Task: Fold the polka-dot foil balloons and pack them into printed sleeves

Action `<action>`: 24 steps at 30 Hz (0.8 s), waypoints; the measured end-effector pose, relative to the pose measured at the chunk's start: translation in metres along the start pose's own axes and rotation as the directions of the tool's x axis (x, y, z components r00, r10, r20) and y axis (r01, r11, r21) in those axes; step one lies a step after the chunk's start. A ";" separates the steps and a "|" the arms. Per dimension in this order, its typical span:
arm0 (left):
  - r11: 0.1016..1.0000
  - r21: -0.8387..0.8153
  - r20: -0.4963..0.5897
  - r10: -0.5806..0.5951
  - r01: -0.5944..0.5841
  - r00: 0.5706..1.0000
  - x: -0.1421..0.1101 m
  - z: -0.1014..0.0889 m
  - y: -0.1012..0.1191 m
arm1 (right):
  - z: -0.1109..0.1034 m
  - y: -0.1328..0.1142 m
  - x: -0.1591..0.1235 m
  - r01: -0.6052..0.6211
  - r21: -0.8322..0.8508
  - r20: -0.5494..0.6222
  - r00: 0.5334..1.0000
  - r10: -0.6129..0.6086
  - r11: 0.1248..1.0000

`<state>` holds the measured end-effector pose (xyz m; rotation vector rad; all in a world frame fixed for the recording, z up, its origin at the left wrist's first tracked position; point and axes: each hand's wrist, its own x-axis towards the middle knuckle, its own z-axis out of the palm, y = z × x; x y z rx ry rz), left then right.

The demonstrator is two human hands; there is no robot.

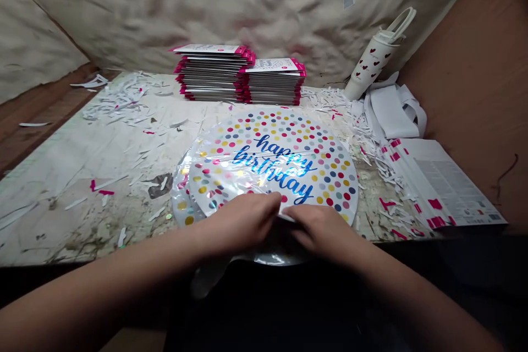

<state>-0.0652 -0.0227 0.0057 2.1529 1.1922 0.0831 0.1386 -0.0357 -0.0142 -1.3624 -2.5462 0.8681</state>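
A round clear foil balloon [334, 148] with coloured dots and blue "happy birthday" lettering lies flat at the table's front edge. Another dotted balloon [180, 206] peeks out beneath it on the left. My left hand [251, 217] is closed on the near edge of the top balloon, thumb and fingers pressed together. Beside it, my right hand [322, 225] pinches the same edge, which is bent up a little between the two hands. The fingertips are partly hidden. Part of the balloon's near side hangs below the table edge.
Two stacks of flat pink-edged packets, a taller left stack [212, 77] and a right stack [274, 85], stand at the back. A white tumbler [371, 60] leans at the right rear. Below it lie a white strip roll [396, 110] and flat printed packets [449, 181]. Paper scraps [124, 99] litter the table.
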 end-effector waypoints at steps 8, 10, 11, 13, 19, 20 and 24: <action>0.908 0.358 -0.287 -0.115 0.218 0.951 -0.085 -0.015 -0.061 | -0.008 0.015 -0.004 0.012 0.193 -0.407 0.911 0.069 0.981; 0.861 0.417 -0.457 -0.079 0.292 0.886 -0.090 -0.023 -0.072 | -0.011 0.015 -0.010 0.035 0.169 -0.464 0.885 0.048 0.985; 0.854 0.434 -0.516 -0.026 0.287 0.856 -0.088 -0.023 -0.075 | -0.010 0.014 -0.012 0.073 0.133 -0.473 0.881 -0.001 0.988; 0.863 0.474 -0.535 0.126 0.174 0.836 -0.078 -0.016 -0.080 | -0.001 0.011 -0.017 0.193 0.033 -0.454 0.877 -0.157 0.981; 0.925 0.371 -0.380 0.229 -0.079 0.896 -0.054 0.029 -0.109 | 0.036 0.039 -0.033 0.198 -0.262 -0.306 0.911 -0.276 0.944; 0.933 0.355 -0.398 0.207 -0.058 0.893 -0.053 0.029 -0.117 | 0.036 0.051 -0.037 0.121 -0.271 -0.331 0.920 -0.210 0.955; 0.896 0.417 -0.346 0.310 -0.150 0.886 -0.056 0.006 -0.145 | 0.013 0.105 -0.048 -0.093 -0.222 -0.431 0.902 -0.013 0.971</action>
